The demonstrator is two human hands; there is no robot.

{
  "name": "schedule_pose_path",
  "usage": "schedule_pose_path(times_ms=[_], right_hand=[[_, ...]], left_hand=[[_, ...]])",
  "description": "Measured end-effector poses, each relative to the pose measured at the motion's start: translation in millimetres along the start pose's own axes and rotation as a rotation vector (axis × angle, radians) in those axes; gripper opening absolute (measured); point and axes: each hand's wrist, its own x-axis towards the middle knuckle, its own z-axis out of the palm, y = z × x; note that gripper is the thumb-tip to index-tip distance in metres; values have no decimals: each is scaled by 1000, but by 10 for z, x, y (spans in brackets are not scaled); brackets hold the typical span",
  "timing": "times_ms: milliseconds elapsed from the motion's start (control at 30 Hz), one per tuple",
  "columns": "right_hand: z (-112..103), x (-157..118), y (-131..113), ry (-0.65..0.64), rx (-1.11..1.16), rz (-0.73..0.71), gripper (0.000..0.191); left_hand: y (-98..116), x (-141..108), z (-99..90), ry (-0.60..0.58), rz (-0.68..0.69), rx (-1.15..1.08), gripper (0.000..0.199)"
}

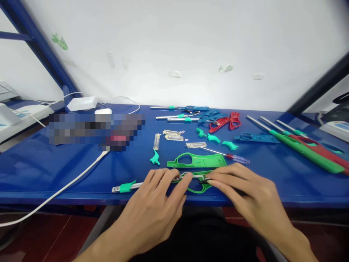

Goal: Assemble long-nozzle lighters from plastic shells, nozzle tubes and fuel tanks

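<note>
Near the table's front edge lies a green handle half [198, 186] with a metal tube [136, 185] running left from it; a teal collar [125, 187] sits on the tube. My left hand [158, 202] has its fingers bent over the tube and the handle's left part, pressing a white wire [196, 176]. The fingertips of my right hand [245, 191] are pinched on a small black part [205, 181] at the handle's right side, partly hidden by them. A second green handle half [200, 161] lies just behind.
Clear fuel tanks [174, 138], teal triggers [213, 138] and a screwdriver [238, 158] lie behind the green halves. Blue [212, 115] and red [219, 124] handle parts are farther back. Long lighters [308, 151] lie right; a white cable [71, 185] crosses the left.
</note>
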Motion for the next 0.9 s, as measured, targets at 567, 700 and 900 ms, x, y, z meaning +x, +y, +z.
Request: schedule_pose_path(times_ms=[567, 700, 900], right_hand=[[1, -30, -16, 8, -72, -49, 23], [16, -23, -36, 20, -57, -47, 21], [51, 2, -60, 36, -34, -21, 20]], left_hand=[[-11, -30, -8, -55, 12, -18, 45], [-16, -21, -11, -51, 11, -30, 45], [-5, -27, -21, -40, 17, -18, 43]])
